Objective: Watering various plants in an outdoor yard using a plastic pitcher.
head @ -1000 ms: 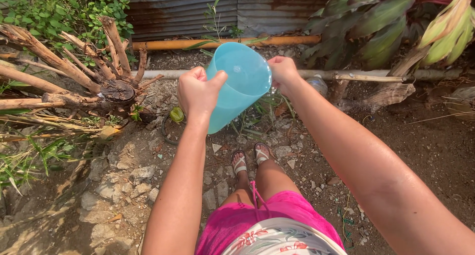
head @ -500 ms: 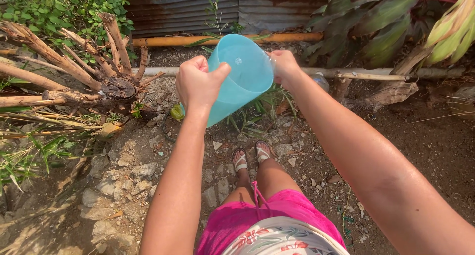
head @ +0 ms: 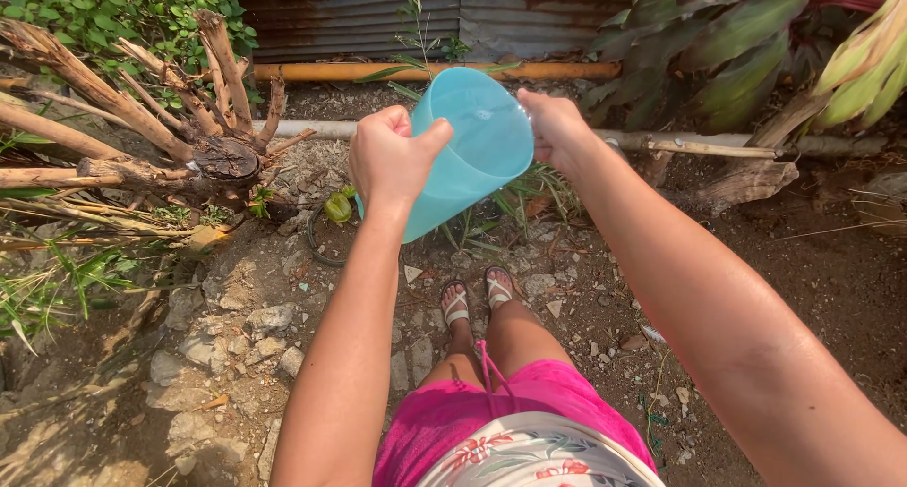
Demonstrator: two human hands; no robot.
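— Fingers first, from the left?
— Curled tight on the left hand (head: 389, 158), thumb pressed along the near wall of the pale blue pitcher (head: 470, 147); fingers of the right hand (head: 556, 126) wrapped round the far side, tips hidden behind the rim

— Counts?
— One pitcher, two hands, two sandalled feet (head: 477, 298) on stony ground; further left, one cut stump (head: 223, 156) with several bare branches fanning out; along the back, one orange pipe (head: 378, 71) and one grey pipe (head: 312, 128); far right, a broad-leaved plant (head: 756, 52)

— Whereabouts for the pitcher?
— Held up in the air between both hands, above the feet and a tuft of grass (head: 529, 189), in front of the rusted metal fence (head: 359, 15)

— Which way round?
— Tilted; open mouth turned up and back toward the camera, base pointing down and to the left; long axis slanting from lower left to upper right, water visible inside
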